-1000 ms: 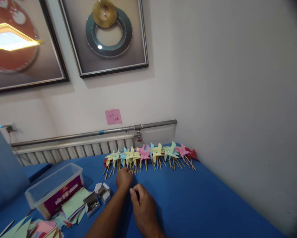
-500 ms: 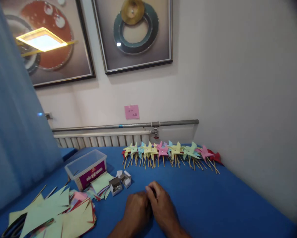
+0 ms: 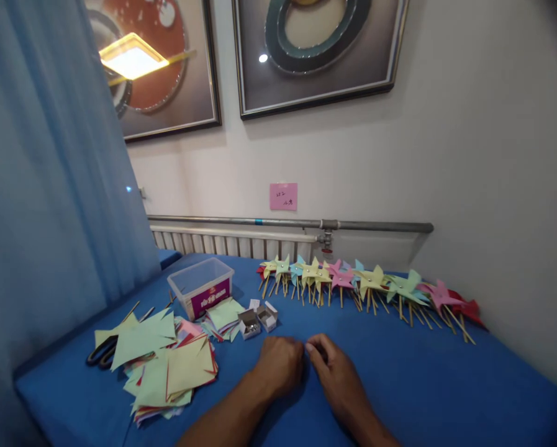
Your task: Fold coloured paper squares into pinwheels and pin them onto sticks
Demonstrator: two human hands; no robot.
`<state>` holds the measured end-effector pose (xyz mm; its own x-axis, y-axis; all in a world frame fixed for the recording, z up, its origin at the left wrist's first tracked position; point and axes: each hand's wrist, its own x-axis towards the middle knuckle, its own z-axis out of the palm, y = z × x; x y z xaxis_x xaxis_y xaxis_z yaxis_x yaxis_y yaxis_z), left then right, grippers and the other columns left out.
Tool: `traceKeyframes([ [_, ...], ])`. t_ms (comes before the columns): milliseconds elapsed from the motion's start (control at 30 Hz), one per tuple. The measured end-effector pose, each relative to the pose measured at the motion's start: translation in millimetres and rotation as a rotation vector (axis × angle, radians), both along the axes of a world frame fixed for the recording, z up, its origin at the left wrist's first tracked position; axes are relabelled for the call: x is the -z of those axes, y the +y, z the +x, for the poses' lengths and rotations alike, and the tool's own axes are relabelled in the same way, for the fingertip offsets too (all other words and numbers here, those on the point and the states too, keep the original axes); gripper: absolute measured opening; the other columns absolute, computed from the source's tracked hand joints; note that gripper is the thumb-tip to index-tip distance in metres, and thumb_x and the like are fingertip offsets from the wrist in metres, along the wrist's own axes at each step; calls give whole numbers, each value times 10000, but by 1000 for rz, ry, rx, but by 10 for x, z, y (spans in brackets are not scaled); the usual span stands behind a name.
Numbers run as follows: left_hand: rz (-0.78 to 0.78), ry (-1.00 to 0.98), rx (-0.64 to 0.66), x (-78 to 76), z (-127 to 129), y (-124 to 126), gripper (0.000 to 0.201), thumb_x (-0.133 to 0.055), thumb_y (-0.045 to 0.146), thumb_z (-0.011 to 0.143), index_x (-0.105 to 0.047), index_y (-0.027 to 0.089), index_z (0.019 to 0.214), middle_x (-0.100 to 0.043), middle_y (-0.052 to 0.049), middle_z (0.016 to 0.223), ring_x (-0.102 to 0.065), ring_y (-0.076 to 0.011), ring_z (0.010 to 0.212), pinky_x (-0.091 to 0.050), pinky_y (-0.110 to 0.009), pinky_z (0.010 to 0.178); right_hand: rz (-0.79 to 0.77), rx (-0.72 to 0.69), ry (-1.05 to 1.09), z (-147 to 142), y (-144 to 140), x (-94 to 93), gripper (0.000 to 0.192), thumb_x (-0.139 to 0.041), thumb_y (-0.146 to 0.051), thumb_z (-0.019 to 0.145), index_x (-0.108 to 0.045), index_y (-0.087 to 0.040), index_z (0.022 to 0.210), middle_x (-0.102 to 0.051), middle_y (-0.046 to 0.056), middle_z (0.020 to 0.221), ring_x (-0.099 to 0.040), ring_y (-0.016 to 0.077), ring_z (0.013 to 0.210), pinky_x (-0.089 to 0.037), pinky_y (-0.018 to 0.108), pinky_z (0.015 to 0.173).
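Hands meet at the lower middle of the head view, resting on the blue surface (image 3: 399,385). The left hand (image 3: 280,365) is curled into a loose fist, knuckles up, and the right hand (image 3: 334,369) lies just beside it with its fingers bent inward; their fingertips nearly touch. Whether either pinches something small between them cannot be told, since the fingers hide the gap.

Nearest to the hands, just beyond the left one, sit two small open boxes (image 3: 258,321), pale cardboard with something shiny inside. Behind those lies a small stack of coloured paper squares (image 3: 222,313), green on top, and then a clear plastic tub (image 3: 202,287) with a dark red label on its side.

Further left a bigger, untidy heap of cut paper (image 3: 164,360) spreads out, mostly pale green and yellow with red and pink edges showing beneath. Black scissors (image 3: 102,354) poke out from under its left side.

Along the back of the surface a row of paper pinwheels (image 3: 353,282) on thin wooden sticks lies overlapping, in yellow, green, blue, pink and red, running to the right wall. Behind them are a radiator (image 3: 231,243), a grey pipe (image 3: 282,222) and a pink note (image 3: 283,196) stuck on the wall. A blue curtain (image 3: 40,186) hangs at the left, and two framed pictures (image 3: 315,56) hang above.
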<state>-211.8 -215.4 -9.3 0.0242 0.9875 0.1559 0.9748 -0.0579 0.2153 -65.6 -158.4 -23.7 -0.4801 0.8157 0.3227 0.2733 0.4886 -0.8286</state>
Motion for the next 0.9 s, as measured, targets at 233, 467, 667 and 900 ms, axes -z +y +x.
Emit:
traceKeyframes([
  [233,-83,75,22,-164,23,-131,303,-459,205,950,-744,136,1025,-752,-182,977,-715,-278,857,-490,-355,757,-19,3,-29,-2,29,-2,299,-474,-472,911,-648,-231,879,-752,63,854,-682,244,800,-485,350,752],
  [467,14,71,-295,89,-173,-803,297,-463,227,979,-742,198,884,-710,-119,895,-659,-231,824,-430,-342,719,-38,-4,-60,-20,14,-26,301,-478,-486,900,-644,-242,843,-721,38,752,-659,233,718,-466,336,688],
  [667,320,361,-632,250,-765,-1546,257,-518,162,959,-761,219,1018,-729,-105,1106,-635,-276,999,-417,-408,857,-36,14,-65,-56,29,3,294,-465,-474,891,-640,-246,828,-690,20,708,-635,218,664,-435,321,647],
  [900,245,394,-673,268,-962,-1694,324,-487,156,980,-791,259,936,-757,-57,975,-662,-269,927,-418,-405,824,-50,4,-58,-59,49,11,291,-463,-468,886,-634,-244,816,-682,13,684,-617,210,638,-423,315,620],
])
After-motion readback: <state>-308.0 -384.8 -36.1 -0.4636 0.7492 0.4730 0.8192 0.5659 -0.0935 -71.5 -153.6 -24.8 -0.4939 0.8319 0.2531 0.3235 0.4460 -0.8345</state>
